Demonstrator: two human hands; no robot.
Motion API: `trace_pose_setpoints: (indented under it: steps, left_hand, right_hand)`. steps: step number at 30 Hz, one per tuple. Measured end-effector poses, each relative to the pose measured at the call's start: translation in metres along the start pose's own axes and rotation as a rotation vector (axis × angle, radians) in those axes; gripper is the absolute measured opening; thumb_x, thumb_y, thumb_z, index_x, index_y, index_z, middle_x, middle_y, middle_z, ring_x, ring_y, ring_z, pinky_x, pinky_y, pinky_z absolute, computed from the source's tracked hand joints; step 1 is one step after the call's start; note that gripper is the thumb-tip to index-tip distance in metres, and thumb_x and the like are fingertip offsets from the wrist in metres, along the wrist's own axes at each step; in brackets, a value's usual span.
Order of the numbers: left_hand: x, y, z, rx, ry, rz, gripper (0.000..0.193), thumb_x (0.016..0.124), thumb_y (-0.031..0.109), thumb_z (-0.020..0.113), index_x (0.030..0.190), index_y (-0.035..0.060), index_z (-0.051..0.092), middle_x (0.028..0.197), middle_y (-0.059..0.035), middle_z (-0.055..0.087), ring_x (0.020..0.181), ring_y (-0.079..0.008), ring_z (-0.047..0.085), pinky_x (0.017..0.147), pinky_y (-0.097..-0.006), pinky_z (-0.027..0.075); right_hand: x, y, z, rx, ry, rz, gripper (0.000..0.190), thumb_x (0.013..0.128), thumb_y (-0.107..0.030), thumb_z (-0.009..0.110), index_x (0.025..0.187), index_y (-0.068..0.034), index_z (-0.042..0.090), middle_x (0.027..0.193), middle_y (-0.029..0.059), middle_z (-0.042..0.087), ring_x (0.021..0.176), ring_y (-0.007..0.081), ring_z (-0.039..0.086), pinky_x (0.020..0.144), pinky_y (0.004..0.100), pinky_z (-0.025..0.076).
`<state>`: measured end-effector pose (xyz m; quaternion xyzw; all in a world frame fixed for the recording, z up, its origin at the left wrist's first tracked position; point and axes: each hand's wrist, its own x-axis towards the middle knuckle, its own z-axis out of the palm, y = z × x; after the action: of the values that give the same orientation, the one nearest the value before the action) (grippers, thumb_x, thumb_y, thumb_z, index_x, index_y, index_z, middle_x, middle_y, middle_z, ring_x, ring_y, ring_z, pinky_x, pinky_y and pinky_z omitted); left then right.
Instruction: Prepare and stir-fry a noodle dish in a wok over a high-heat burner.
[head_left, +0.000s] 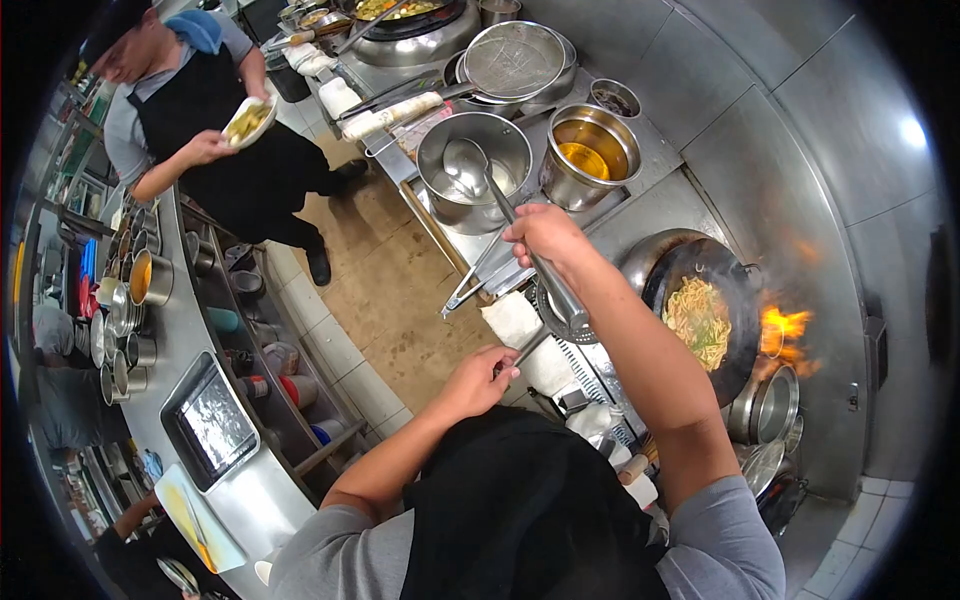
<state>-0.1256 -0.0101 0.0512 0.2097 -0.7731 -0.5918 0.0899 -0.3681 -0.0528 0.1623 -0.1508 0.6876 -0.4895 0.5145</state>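
Note:
My right hand (551, 238) grips the long handle of a metal ladle (465, 166). The ladle's bowl is inside a deep steel pot (511, 139), which has a little pale liquid at the bottom. Lower down, my left hand (476, 381) is closed around a metal handle (532, 343). This handle leads toward a round perforated utensil (574, 330), partly hidden by the ladle handle and my right forearm. Right of that forearm, shredded food that looks like noodles (697, 319) with green bits lies in a dark wok (739, 300) on the stove.
Flames (784, 330) flare by the wok's far edge. A steel pot of yellow oil (590, 161) and a mesh strainer (516, 58) stand ahead. Tongs (471, 289) jut over the counter edge. At left, a co-worker (217, 127) holds a bowl of food (250, 121) near a steel counter (255, 495).

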Motion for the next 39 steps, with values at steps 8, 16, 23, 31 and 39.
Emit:
trace_pose_setpoints:
  steps: [8, 16, 23, 31, 39]
  left_hand:
    - [0.019, 0.009, -0.003, 0.035, -0.08, 0.035, 0.029, 0.092, 0.012, 0.07, 0.118, 0.0009, 0.067, 0.099, -0.0149, 0.069, 0.091, -0.0273, 0.068, 0.08, -0.0374, 0.055]
    - [0.038, 0.042, 0.035, 0.167, -0.238, 0.178, 0.028, 0.091, 0.012, 0.069, 0.116, -0.0005, 0.068, 0.099, -0.0189, 0.069, 0.09, -0.033, 0.069, 0.079, -0.0402, 0.055]
    - [0.037, 0.054, 0.074, 0.162, -0.484, 0.234, 0.028, 0.091, 0.005, 0.068, 0.119, 0.002, 0.068, 0.102, -0.0126, 0.068, 0.09, -0.0211, 0.068, 0.079, -0.0328, 0.055]
    - [0.052, 0.085, 0.132, 0.24, -0.61, 0.335, 0.028, 0.087, 0.007, 0.072, 0.113, -0.0013, 0.068, 0.101, -0.016, 0.069, 0.088, -0.0288, 0.068, 0.079, -0.0386, 0.054]
    - [0.084, 0.111, 0.226, 0.436, -0.394, 0.743, 0.027, 0.087, 0.015, 0.071, 0.11, 0.0001, 0.069, 0.102, -0.0183, 0.066, 0.105, -0.0393, 0.062, 0.089, -0.0474, 0.051]
  right_hand:
    - [-0.044, 0.026, -0.035, 0.38, -0.044, 0.009, 0.044, 0.093, 0.005, 0.054, 0.135, 0.002, 0.042, 0.096, 0.0144, 0.061, 0.058, 0.0128, 0.053, 0.045, 0.0279, 0.044]
    - [-0.182, 0.094, -0.094, 1.062, -0.21, -0.242, 0.057, 0.095, 0.003, 0.055, 0.149, 0.0, 0.037, 0.107, 0.0157, 0.06, 0.062, 0.0128, 0.05, 0.046, 0.0265, 0.042]
    - [-0.337, 0.188, -0.123, 1.364, -0.194, -0.455, 0.064, 0.096, 0.0, 0.051, 0.156, -0.001, 0.028, 0.114, 0.0189, 0.05, 0.06, 0.0103, 0.047, 0.045, 0.0225, 0.043]
    - [-0.407, 0.263, -0.142, 1.041, 0.456, -0.4, 0.064, 0.093, 0.005, 0.054, 0.154, -0.003, 0.035, 0.106, 0.0136, 0.06, 0.055, 0.0096, 0.047, 0.041, 0.0221, 0.04]
    - [-0.349, 0.339, -0.201, 0.282, 1.204, -0.207, 0.067, 0.094, -0.001, 0.063, 0.156, -0.007, 0.037, 0.091, 0.0064, 0.063, 0.052, 0.0106, 0.05, 0.045, 0.0289, 0.04]
